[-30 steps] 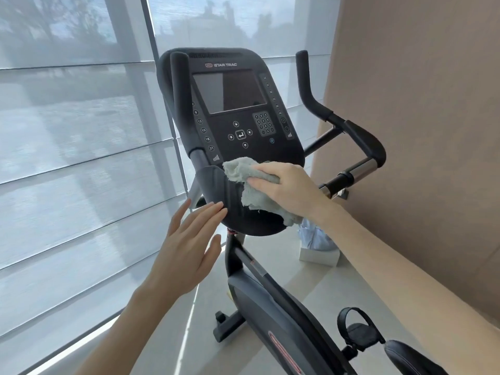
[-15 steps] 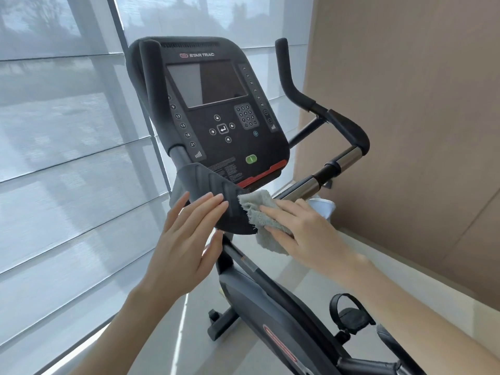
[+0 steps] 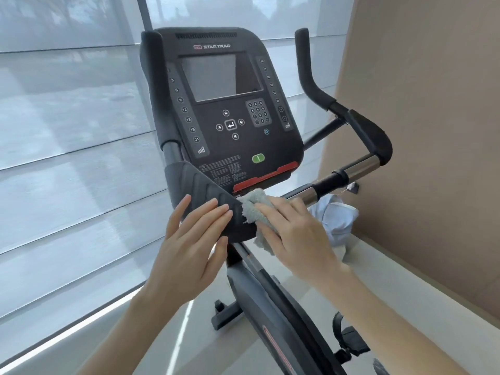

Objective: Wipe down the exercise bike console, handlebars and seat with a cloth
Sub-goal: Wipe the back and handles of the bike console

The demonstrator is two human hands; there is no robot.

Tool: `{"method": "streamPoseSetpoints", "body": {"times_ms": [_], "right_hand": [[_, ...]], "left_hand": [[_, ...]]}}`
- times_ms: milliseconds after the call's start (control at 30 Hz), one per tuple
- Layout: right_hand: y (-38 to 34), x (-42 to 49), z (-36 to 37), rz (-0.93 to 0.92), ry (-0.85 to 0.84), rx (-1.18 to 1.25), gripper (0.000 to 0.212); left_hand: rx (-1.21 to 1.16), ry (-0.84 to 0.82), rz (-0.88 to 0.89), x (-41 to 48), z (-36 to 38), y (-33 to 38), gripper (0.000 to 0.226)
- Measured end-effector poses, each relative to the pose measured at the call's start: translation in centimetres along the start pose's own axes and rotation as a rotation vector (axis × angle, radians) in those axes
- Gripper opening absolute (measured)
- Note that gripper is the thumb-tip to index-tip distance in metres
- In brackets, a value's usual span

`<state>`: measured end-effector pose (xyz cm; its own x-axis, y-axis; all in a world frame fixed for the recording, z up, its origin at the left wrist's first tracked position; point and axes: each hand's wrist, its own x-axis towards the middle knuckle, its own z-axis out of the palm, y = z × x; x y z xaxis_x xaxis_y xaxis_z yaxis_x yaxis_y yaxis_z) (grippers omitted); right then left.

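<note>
A grey terry cloth (image 3: 254, 212), fluffy and crumpled, is being pressed by the right hand (image 3: 295, 234) against the lower edge of the exercise bike console (image 3: 224, 109), just under a red strip (image 3: 266, 176). The right fingers (image 3: 270, 208) are being laid nearly straight and close together over the cloth. The thumb is hidden, and a loose end of cloth is hanging below the palm. The left hand (image 3: 189, 244) is being rested flat on a black ribbed rubbery pad (image 3: 203, 185) at the console's lower left, its fingers straight and slightly apart, nothing being gripped. The two hands are being held just beside each other, not touching.

The console is matte black plastic with rounded corners and a dark glossy rectangular screen (image 3: 219, 77). "STAR TRAC" is being shown in pale letters above the screen, beside a small red logo. Numbers 3, 6, 9, 12, 15, 18, 21 are being displayed down the left column. A numeric keypad (image 3: 258, 112), an enter-arrow key and a green oval button (image 3: 258, 158) are being shown lower down. Fine print near the pad is too small to read.

The handlebars (image 3: 370, 136) are curved tubes being covered by black foam grips, with a polished chrome section (image 3: 359, 165). A pale blue-white crumpled bundle (image 3: 335, 217) is lying low beside the tan wall (image 3: 433, 131). Translucent grey blinds (image 3: 67, 131) are hanging behind.
</note>
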<state>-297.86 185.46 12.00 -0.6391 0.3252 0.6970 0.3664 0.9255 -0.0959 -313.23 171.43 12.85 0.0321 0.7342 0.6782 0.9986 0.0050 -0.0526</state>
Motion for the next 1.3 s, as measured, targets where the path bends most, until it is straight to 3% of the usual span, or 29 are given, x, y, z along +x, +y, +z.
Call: {"method": "streamPoseSetpoints", "body": {"times_ms": [100, 367, 500, 700, 933, 1067, 1200, 1300], "right_hand": [[3.2, -0.5, 0.0, -0.018, 0.031, -0.036, 0.036], [10.3, 0.0, -1.9, 0.149, 0.018, 0.036, 0.030], [7.4, 1.1, -2.8, 0.082, 0.135, 0.134, 0.034], [2.0, 0.5, -0.1, -0.118, 0.006, 0.057, 0.035], [8.7, 0.0, -0.5, 0.061, -0.003, 0.010, 0.031], [10.4, 1.8, -2.8, 0.143, -0.045, 0.108, 0.025], [7.4, 5.4, -4.6, -0.012, -0.067, 0.239, 0.027], [3.7, 7.1, -3.6, -0.168, -0.298, 0.157, 0.027]], "left_hand": [[0.036, -0.004, -0.042, 0.0, 0.3, 1.0, 0.038], [0.111, 0.014, -0.148, 0.2, 1.0, 3.2, 0.038], [0.140, 0.005, -0.174, 0.1, 1.0, 3.6, 0.039], [0.152, -0.005, -0.195, 0.0, 0.9, 3.6, 0.041], [0.133, -0.006, -0.200, 0.0, 1.1, 2.9, 0.041], [0.113, 0.009, -0.191, 0.2, 1.4, 2.4, 0.041], [0.096, 0.046, -0.186, 0.5, 1.5, 1.9, 0.039], [0.082, 0.077, -0.174, 0.5, 1.5, 1.7, 0.039]]}}
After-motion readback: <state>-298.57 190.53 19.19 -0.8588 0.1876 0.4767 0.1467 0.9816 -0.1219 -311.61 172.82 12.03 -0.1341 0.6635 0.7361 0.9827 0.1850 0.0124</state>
